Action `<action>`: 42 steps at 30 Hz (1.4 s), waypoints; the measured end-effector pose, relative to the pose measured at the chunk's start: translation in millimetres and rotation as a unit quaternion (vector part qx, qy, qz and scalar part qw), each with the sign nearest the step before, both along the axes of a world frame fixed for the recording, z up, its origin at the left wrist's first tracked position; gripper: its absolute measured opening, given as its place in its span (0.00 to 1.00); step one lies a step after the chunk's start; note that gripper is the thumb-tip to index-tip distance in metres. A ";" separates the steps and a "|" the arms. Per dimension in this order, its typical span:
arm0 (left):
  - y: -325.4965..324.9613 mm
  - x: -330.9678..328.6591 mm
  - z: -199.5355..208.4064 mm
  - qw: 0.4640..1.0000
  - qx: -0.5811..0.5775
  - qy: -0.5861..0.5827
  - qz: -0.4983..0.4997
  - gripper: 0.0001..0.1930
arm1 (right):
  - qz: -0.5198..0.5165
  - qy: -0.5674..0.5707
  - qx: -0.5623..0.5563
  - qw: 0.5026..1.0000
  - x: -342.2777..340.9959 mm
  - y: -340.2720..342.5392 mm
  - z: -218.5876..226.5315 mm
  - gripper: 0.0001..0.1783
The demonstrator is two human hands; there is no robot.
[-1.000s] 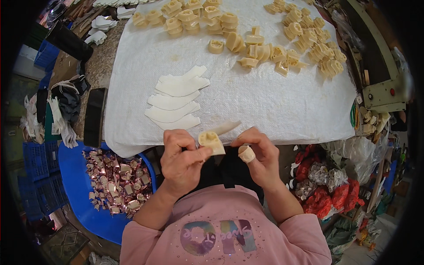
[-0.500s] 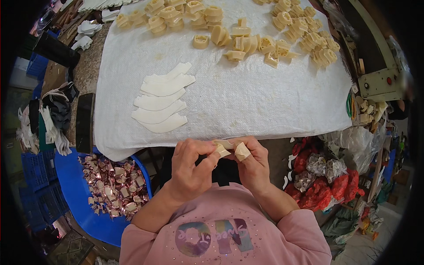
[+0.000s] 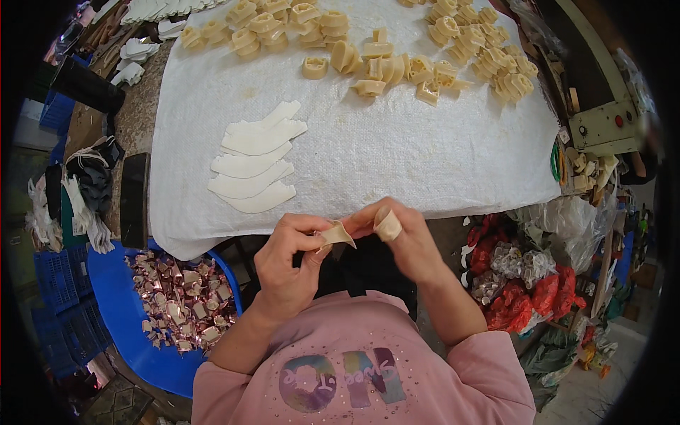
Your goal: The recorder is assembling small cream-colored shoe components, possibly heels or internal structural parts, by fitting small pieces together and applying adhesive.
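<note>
In front of my body, just off the table's near edge, my left hand (image 3: 289,256) pinches a small curved cream piece (image 3: 335,234) between thumb and fingers. It looks like thin leather or sheet material, bent into an arc. My right hand (image 3: 411,244) stretches its fingers to the far edge of that piece, touching it or very close. Its thumb stands apart and wears a tan sleeve-like cover (image 3: 387,224). On the white woven sheet (image 3: 397,159) beyond my hands, several flat curved cream cutouts (image 3: 249,166) lie overlapping in a fanned stack.
Beige moulded parts (image 3: 382,67) crowd the table's far side. Low at the left, a blue tub (image 3: 120,312) holds shiny pink pieces (image 3: 185,301). A black phone-like slab (image 3: 134,198) lies at the table's left edge. Red plastic bags (image 3: 513,308) and clear wrapping sit at the right.
The right hand's thumb has lifted off the cream piece, and its fingers now reach out straighter. The left hand has moved slightly left with the piece, which is turned more open to view.
</note>
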State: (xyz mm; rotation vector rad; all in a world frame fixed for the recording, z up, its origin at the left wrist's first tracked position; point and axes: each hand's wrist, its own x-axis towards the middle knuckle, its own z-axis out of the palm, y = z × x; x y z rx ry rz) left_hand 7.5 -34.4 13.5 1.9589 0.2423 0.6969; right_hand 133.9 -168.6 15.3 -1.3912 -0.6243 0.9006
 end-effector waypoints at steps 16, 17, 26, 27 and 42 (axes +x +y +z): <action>-3.1 6.2 -11.8 0.995 -0.001 -0.054 -0.083 0.08 | 0.098 0.054 -0.049 0.993 14.6 9.9 -13.1 0.19; -3.3 5.7 -12.2 0.996 -0.022 -0.048 -0.076 0.07 | 0.067 0.027 -0.063 0.995 11.5 10.3 -15.8 0.19; -16.7 13.6 -3.9 0.926 -0.376 -0.014 0.024 0.06 | 0.052 -0.096 0.097 0.989 6.6 14.3 -13.7 0.10; -17.7 13.7 -6.6 0.926 -0.377 -0.009 0.019 0.06 | 0.028 -0.162 0.073 0.984 5.7 15.9 -14.3 0.08; -11.4 19.8 -6.2 0.997 -0.017 0.003 0.073 0.08 | -0.044 -0.396 0.051 0.916 4.8 14.8 -9.7 0.06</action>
